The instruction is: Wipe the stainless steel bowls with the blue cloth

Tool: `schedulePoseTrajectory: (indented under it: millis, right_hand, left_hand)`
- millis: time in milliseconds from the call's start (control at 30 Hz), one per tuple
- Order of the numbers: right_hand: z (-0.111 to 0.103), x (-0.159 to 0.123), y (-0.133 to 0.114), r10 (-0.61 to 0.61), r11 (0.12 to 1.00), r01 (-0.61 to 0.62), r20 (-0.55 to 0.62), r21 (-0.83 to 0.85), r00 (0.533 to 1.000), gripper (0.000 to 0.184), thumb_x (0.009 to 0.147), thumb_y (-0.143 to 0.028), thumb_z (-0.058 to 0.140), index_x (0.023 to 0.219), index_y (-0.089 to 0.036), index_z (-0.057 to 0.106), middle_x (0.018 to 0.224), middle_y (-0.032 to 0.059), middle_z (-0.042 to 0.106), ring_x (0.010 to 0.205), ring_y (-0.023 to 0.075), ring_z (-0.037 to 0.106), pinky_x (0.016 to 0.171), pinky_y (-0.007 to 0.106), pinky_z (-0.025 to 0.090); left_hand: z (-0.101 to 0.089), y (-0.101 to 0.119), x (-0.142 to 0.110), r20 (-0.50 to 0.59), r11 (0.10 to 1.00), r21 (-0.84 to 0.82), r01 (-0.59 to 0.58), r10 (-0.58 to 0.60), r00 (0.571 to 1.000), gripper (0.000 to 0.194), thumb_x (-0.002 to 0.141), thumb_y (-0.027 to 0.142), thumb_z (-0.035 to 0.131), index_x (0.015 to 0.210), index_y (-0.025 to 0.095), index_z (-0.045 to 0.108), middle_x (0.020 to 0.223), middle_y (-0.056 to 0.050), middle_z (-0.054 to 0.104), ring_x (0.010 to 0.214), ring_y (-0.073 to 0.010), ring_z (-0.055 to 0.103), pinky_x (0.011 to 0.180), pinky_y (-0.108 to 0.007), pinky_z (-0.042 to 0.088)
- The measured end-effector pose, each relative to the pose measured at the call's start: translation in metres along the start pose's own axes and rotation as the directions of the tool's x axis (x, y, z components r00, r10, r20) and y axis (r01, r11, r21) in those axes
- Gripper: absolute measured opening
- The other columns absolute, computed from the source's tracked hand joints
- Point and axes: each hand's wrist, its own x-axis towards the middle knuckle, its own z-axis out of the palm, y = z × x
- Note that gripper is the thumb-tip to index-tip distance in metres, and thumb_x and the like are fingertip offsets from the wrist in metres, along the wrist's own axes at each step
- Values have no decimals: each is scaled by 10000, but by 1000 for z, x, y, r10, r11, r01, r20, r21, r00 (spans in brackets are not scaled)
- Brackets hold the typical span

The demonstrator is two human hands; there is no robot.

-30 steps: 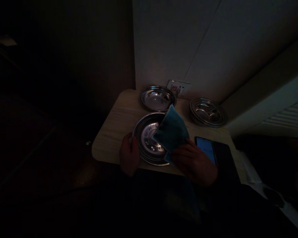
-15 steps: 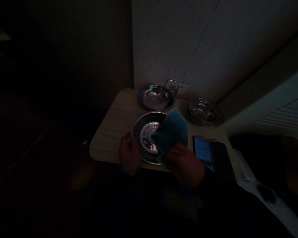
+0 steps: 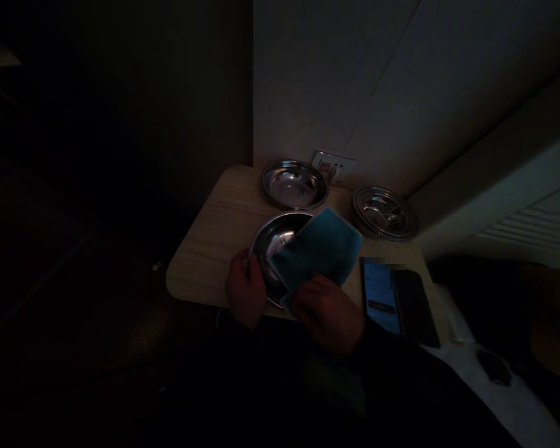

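Observation:
A round stainless steel dish (image 3: 261, 247) lies near the front of the small table. My left hand (image 3: 246, 289) is closed on its left rim, thumb on top. A teal cloth (image 3: 324, 249) is bunched in my right hand (image 3: 327, 313), its loose upper part spread over the right side of the dish. Part of the dish's inside is hidden under the cloth. Behind it sits another steel dish (image 3: 294, 186), and to the right is a stack of steel dishes (image 3: 385, 213).
The wooden table (image 3: 210, 249) stands against a pale wall with a power socket (image 3: 333, 165). A lit phone (image 3: 381, 295) in a dark flip case lies at the table's right. On a white surface beyond it rests a dark object (image 3: 493, 367). The room is dim.
My right hand has moved left and slightly down with the cloth, which covers more of the dish. The left hand stays on the rim, and the phone shows more plainly.

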Motion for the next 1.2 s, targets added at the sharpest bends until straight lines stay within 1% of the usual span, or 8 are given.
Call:
schedulePoseTrajectory:
  millis: [100, 267, 500, 633, 767, 933, 1100, 1200]
  right_hand:
    - [2, 5, -5, 0, 999, 0, -4, -35, 1000, 137, 820, -172, 471, 733, -164, 576, 760, 32, 586, 767, 148, 480, 758, 288, 328]
    - [-8, -2, -1, 34, 984, -28, 31, -177, 999, 137, 806, -187, 485, 703, -166, 572, 738, 40, 579, 763, 164, 461, 758, 309, 312]
    - [0, 4, -4, 28, 991, -27, 9, -130, 1000, 149, 828, -182, 462, 721, -164, 564, 740, 29, 577, 748, 147, 465, 731, 286, 312]
    - [-2, -2, 0, 41, 990, -39, 12, -133, 999, 150, 825, -171, 469, 708, -167, 562, 731, 29, 573, 756, 154, 459, 729, 288, 312]
    - [3, 2, -7, 22, 996, -23, -13, -87, 1000, 119, 820, -172, 475, 742, -172, 564, 778, 23, 579, 761, 145, 465, 731, 280, 318]
    - [-1, 1, -5, 55, 985, -56, -7, -163, 998, 128, 814, -181, 478, 715, -170, 559, 746, 33, 574, 764, 161, 459, 732, 299, 311]
    - [3, 5, -7, 38, 992, -40, -18, -119, 999, 142, 831, -186, 457, 730, -170, 556, 765, 31, 583, 750, 151, 465, 736, 291, 312]
    - [2, 3, -7, 27, 989, -30, -19, -148, 999, 137, 827, -183, 457, 734, -168, 556, 760, 35, 579, 750, 157, 458, 735, 298, 309]
  left_hand:
    - [-1, -2, -1, 5, 1000, 14, -17, 17, 1000, 347, 827, 385, 407, 1006, 124, 550, 760, -79, 651, 638, -165, 617, 545, -255, 456]
    - [0, -2, -2, -4, 999, -29, -20, 20, 1000, 339, 825, 384, 414, 1015, 135, 543, 766, -72, 654, 645, -159, 623, 555, -249, 463]
    - [0, -2, -2, 12, 1000, -11, -5, 5, 1000, 347, 823, 377, 409, 1016, 121, 541, 681, -59, 641, 614, -165, 614, 530, -251, 451]
    - [2, -2, -2, 6, 1000, -21, -13, 13, 1000, 343, 823, 389, 408, 998, 130, 548, 686, -58, 638, 599, -161, 608, 525, -250, 447]
    - [2, -2, -2, -9, 1000, 1, 2, -2, 1000, 347, 821, 398, 405, 998, 137, 550, 704, -60, 637, 612, -163, 607, 520, -252, 444]
    - [2, -3, -1, -14, 1000, -12, -9, 8, 1000, 347, 820, 392, 409, 1006, 133, 544, 744, -72, 645, 644, -166, 616, 543, -253, 453]
    - [1, -3, 0, -4, 1000, -2, -11, 11, 1000, 352, 823, 380, 402, 1013, 119, 542, 753, -80, 649, 654, -169, 620, 556, -255, 455]
    - [1, -4, 0, 3, 1000, -3, -22, 22, 1000, 354, 824, 385, 402, 1015, 122, 542, 755, -79, 647, 641, -167, 617, 548, -255, 453]
